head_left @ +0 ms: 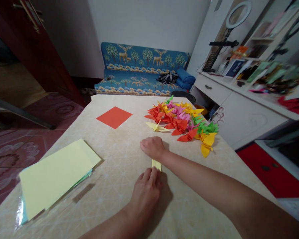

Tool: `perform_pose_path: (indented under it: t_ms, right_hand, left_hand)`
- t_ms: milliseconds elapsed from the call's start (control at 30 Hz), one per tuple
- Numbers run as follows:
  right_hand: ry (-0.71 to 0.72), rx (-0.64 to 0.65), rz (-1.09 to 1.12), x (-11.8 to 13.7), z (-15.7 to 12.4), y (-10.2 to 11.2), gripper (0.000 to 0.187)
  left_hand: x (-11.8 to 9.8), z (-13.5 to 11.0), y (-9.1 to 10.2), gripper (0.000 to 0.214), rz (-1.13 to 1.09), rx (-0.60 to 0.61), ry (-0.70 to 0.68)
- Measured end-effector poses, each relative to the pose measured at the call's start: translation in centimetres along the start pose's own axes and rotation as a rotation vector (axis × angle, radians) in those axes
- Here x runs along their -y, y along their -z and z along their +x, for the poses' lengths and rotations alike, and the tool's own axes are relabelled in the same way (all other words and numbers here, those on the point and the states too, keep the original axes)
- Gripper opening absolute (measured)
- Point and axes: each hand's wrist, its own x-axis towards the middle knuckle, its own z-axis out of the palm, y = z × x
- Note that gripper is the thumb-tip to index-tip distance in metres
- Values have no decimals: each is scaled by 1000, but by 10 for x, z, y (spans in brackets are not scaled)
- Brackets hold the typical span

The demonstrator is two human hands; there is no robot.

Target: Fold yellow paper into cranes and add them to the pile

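On the counter (117, 151), a folded yellow strip (156, 164) is aligned near-to-far, its near end covered by the left hand (146, 188), its far end by the curled right hand (153, 147); neither grip can be told.

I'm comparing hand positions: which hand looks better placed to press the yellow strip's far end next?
Probably the right hand: it lies by the far end of the yellow strip, while the left hand rests on the near end.
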Motion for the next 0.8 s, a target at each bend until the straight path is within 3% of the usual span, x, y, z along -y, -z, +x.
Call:
perform_pose_path:
  t_ms: [200, 333, 500, 667, 800]
  right_hand:
    - [-28, -38, -13, -12, 16, 8, 33]
    - [-54, -62, 7, -1, -6, 11, 35]
    - [-38, -38, 40, 9, -30, -1, 29]
    - [-106, -96, 55, -4, -12, -8, 30]
    - [-191, -165, 93, -13, -3, -5, 33]
  left_hand:
    - [1, 1, 8, 18, 23, -17, -28]
    - [3, 2, 15, 17, 25, 18, -41]
    - [-3, -2, 6, 33, 90, -49, -46]
    - [-18, -15, -4, 41, 252, -157, -57]
    - [-14, -17, 7, 23, 40, -157, -141]
